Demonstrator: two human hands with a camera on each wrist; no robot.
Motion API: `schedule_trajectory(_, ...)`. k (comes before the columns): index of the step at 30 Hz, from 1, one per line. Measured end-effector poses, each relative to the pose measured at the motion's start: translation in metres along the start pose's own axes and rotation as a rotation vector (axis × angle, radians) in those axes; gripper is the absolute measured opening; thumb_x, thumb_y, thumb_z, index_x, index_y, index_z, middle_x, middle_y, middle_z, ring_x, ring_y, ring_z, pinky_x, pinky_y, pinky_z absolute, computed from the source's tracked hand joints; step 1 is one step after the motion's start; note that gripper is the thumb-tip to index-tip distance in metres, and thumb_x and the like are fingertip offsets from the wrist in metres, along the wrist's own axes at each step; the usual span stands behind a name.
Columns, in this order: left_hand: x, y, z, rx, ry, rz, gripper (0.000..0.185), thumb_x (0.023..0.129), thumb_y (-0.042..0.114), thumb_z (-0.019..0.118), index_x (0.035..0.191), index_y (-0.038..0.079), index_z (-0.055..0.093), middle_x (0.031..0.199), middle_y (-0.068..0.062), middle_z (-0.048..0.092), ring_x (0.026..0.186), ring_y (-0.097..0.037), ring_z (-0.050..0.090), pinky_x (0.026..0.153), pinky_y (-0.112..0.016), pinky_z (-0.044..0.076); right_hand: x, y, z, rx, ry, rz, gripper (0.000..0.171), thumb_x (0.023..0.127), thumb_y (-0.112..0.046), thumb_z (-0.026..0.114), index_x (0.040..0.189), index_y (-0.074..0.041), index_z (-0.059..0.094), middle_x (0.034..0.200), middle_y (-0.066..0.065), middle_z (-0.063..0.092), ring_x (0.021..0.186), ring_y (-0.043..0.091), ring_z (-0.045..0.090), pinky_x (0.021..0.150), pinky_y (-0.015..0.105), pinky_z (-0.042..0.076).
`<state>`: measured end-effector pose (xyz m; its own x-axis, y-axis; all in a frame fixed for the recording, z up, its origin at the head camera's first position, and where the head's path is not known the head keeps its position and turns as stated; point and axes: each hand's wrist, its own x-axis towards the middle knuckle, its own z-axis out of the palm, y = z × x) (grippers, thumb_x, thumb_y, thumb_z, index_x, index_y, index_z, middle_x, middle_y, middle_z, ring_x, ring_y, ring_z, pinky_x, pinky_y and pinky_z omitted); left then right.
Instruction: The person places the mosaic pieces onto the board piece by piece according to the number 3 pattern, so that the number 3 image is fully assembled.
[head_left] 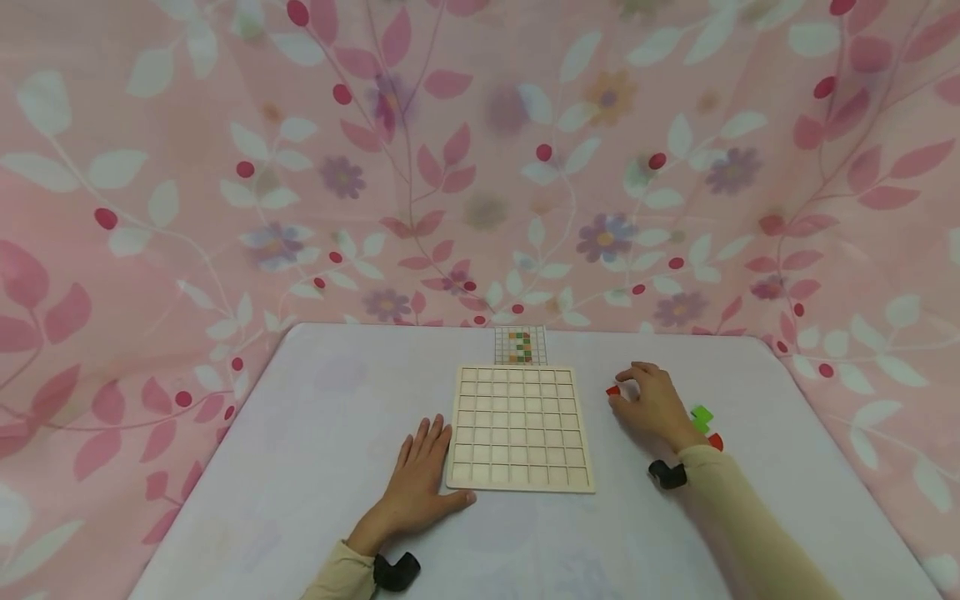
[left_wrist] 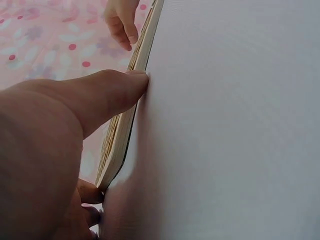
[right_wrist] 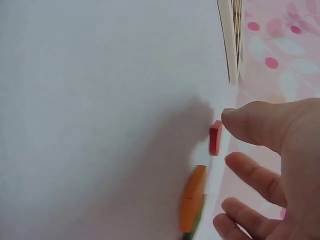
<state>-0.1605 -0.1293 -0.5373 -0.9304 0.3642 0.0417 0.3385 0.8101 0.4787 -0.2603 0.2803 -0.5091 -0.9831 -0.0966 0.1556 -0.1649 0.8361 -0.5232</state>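
This looks like a staged recording corner, not a lived-in room. A pink cloth backdrop [head_left: 480, 150] printed with leaves, berries and flowers hangs as a wall beyond the hands and wraps round both sides. In front of it stands a small worktop [head_left: 315, 417] under a plain pale cover, with rounded far corners. No furniture or fittings show anywhere around.

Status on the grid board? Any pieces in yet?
Done: nothing placed; the wooden grid board shows only empty cells. In hand: left hand rests against the board's edge; right hand touches a red piece. Left: all pieces, including the green one.
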Motion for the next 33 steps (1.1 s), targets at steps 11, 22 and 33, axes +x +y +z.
schedule_trajectory(11,-0.0008,-0.0014,0.0021,0.005,0.014,-0.002,0.106,0.082,0.064,0.067,0.157,0.003,0.022,0.165,-0.015,0.012,0.153,-0.035,0.003,0.119,-0.06,0.007,0.006,0.0072,0.0102,-0.026,-0.006,-0.051,0.022,0.089,-0.019,0.071,0.105,-0.005,0.069,0.129,0.028,0.057,0.126,0.048,0.044,0.107,0.064,0.033)
schedule_trajectory(22,-0.0017,0.0012,0.0011,-0.001,0.007,0.001,0.105,0.083,0.063,0.066,0.157,0.003,0.021,0.165,-0.015,0.011,0.153,-0.034,0.002,0.119,-0.059,0.006,0.0044,0.0051,0.008,-0.05,-0.021,-0.029,0.019,0.09,-0.018,0.071,0.095,-0.001,0.068,0.134,0.033,0.052,0.127,0.05,0.041,0.108,0.064,0.032)
schedule_trajectory(33,-0.0018,0.0011,0.0013,0.019,0.01,-0.004,0.105,0.084,0.064,0.064,0.157,0.004,0.019,0.166,-0.014,0.01,0.153,-0.033,0.001,0.12,-0.057,0.006,0.0088,0.0054,0.0091,-0.102,-0.052,-0.087,0.033,0.091,-0.025,0.07,0.112,0.0,0.063,0.127,0.025,0.056,0.124,0.045,0.044,0.106,0.061,0.036)
